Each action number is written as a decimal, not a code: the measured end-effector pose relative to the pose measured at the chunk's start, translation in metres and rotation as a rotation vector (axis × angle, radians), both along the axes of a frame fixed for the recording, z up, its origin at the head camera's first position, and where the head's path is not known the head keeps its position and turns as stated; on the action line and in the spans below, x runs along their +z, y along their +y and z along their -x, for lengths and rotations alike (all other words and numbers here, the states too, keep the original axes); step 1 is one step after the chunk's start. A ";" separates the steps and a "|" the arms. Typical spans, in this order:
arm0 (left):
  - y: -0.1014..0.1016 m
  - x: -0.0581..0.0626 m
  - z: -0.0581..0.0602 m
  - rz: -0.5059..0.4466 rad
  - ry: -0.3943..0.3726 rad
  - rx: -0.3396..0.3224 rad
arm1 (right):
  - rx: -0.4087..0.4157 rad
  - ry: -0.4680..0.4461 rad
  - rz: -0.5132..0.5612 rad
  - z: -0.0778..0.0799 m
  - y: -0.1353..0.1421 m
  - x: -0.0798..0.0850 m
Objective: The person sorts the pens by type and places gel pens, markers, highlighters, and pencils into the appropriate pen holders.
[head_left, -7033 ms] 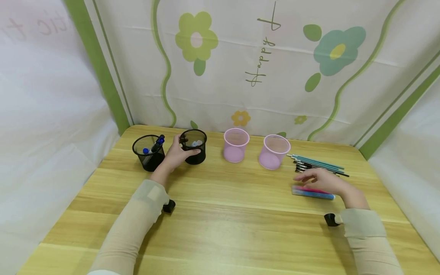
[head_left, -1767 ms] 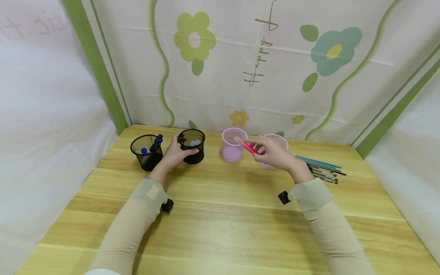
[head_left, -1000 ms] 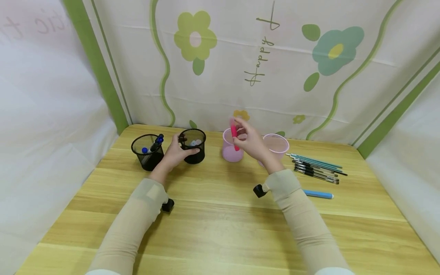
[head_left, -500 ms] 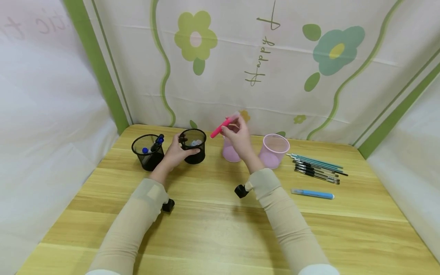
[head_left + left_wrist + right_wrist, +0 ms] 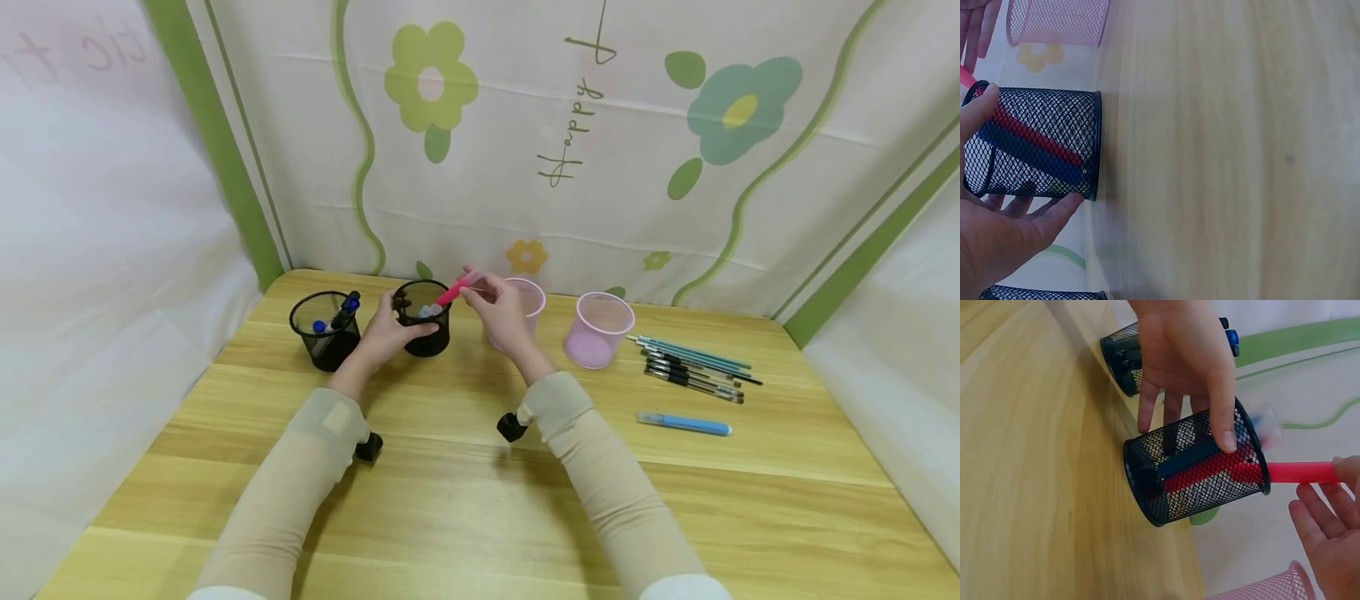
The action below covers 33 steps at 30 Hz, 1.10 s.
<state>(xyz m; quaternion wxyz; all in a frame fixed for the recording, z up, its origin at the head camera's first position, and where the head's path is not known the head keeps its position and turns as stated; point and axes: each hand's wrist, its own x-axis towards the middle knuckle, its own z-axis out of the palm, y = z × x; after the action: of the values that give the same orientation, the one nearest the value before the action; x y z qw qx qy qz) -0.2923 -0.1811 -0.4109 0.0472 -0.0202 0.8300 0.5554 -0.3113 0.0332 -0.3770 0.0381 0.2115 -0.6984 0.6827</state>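
My left hand [image 5: 384, 337] grips a black mesh pen holder [image 5: 429, 340] standing at the back of the table, thumb across the near side. Several markers with pale ends stand inside it; a red and a blue body show through the mesh [image 5: 1041, 106] in the left wrist view. Between thumb and fingertips, my right hand [image 5: 504, 315] pinches a pink marker [image 5: 1300, 472], tilted, its lower end inside the holder's rim. A blue marker [image 5: 686, 423] lies alone on the table at the right.
Left of the hands stands another black mesh holder [image 5: 333, 352] with dark, blue-capped markers. To the right are two pink mesh holders, one [image 5: 528, 304] partly behind my right hand, the other [image 5: 592, 343] beside it. Teal pencils [image 5: 697, 352] and black-gripped pens [image 5: 686, 379] lie farther right.
My right hand has picked the pink marker up from beside the blue one and carried it left, turning it, to the black holder's mouth. The left hand keeps its grip.
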 end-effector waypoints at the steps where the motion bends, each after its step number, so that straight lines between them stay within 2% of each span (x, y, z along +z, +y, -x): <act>1: 0.000 0.000 0.000 0.000 -0.001 0.001 | 0.003 0.004 -0.010 0.000 0.000 -0.001; 16: 0.000 -0.001 0.001 -0.012 0.010 0.001 | -0.025 0.065 -0.165 -0.005 0.017 0.002; 33: 0.000 -0.004 0.000 -0.019 0.028 -0.005 | 0.064 0.166 -0.225 -0.020 0.050 0.017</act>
<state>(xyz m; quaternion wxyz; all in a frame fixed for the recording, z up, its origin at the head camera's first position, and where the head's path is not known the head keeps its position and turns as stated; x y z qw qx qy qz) -0.2927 -0.1811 -0.4153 0.0370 -0.0097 0.8253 0.5634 -0.2909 0.0829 -0.3597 0.0500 0.2922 -0.7579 0.5812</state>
